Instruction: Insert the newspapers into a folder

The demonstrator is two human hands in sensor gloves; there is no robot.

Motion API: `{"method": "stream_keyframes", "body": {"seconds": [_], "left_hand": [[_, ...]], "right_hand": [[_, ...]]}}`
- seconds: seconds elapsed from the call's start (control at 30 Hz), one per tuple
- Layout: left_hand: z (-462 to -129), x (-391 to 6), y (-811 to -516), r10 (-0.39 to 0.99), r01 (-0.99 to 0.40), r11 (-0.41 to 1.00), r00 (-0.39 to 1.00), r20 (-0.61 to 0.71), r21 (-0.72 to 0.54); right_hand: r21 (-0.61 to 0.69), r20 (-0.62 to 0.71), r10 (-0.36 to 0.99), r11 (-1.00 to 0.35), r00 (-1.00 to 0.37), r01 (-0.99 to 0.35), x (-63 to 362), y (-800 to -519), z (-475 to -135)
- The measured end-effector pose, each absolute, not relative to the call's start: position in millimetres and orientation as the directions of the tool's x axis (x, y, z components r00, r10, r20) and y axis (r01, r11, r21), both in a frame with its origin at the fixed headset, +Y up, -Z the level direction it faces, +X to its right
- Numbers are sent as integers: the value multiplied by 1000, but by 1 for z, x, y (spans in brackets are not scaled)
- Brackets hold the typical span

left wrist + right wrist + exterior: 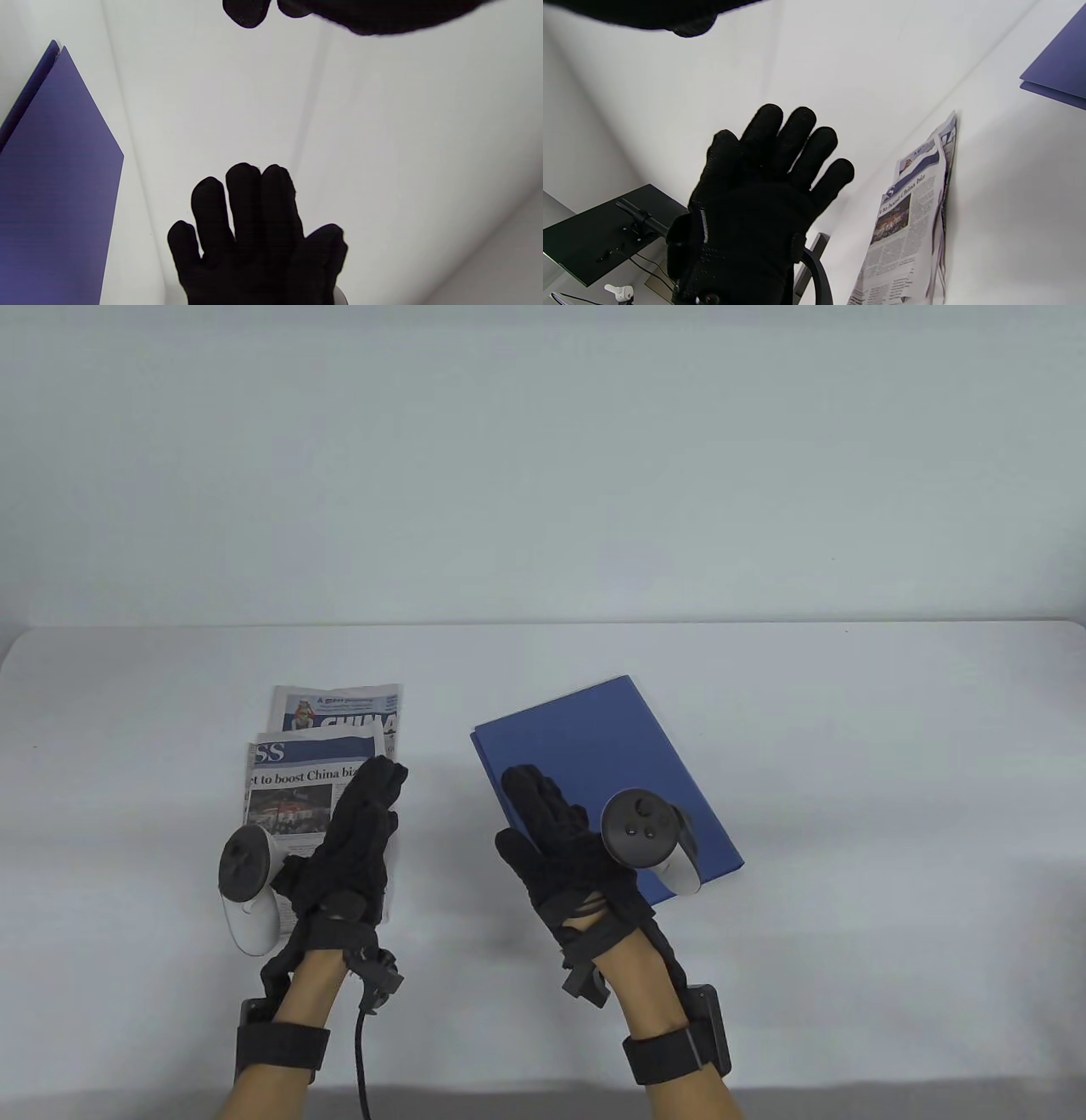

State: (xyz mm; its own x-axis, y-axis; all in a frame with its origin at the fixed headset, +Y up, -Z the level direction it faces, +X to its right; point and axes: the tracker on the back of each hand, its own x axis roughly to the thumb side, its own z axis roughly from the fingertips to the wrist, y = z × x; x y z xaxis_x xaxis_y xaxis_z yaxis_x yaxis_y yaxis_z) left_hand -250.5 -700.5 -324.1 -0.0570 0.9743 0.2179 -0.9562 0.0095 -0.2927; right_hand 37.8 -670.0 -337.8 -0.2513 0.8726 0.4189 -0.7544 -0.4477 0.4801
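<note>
Blue folder, flat rectangle w/ a matte, faintly ribbed plastic cover, lies closed on the white worktop, turned at an angle, right of centre. Its two leaves show slightly offset at the far corner in the left wrist view.

Newspapers sit on the worktop's left side, well apart from the folder: two folded bundles of thin newsprint, the near one overlapping the far one. Near bundle shows a headline reading "to boost China biz" and a dark photo; far one has a blue masthead w/ large white letters. Edges are soft and layered, a bit wavy along the fold.

Left hand, in a black knit sensor glove, is over the near bundle's right part, fingers straight and close together, holding nothing. Right wrist view shows it raised off the paper, palm spread, not touching. White and grey tracker strapped at its back, a cable trailing from the wrist.

Right hand, same black glove, is over the folder's near-left corner, fingers extended and together, thumb out to the side, nothing gripped. Can't tell whether the fingertips touch the cover. Its tracker has a round dark face w/ buttons and a white grip.

Both wrists carry dark straps.
</note>
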Motion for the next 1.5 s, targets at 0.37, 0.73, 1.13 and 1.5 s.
{"method": "stream_keyframes", "body": {"seconds": [0.37,0.73,1.13,1.5], "left_hand": [[-327,-246,-701,978,-944,31,-40,206,-329],[-328,-242,-709,985,-936,58,-3,172,-347],[-330,-242,-712,991,-925,55,3,137,-375],[-330,-244,-709,988,-928,64,8,153,-367]], "right_hand": [[485,392,873,-463,-289,-742,41,-677,-345],[658,-70,312,-699,-947,-279,57,-766,-362],[636,50,144,-767,-988,-80,19,-774,-367],[604,7,451,-714,-893,-356,59,-753,-371]]}}
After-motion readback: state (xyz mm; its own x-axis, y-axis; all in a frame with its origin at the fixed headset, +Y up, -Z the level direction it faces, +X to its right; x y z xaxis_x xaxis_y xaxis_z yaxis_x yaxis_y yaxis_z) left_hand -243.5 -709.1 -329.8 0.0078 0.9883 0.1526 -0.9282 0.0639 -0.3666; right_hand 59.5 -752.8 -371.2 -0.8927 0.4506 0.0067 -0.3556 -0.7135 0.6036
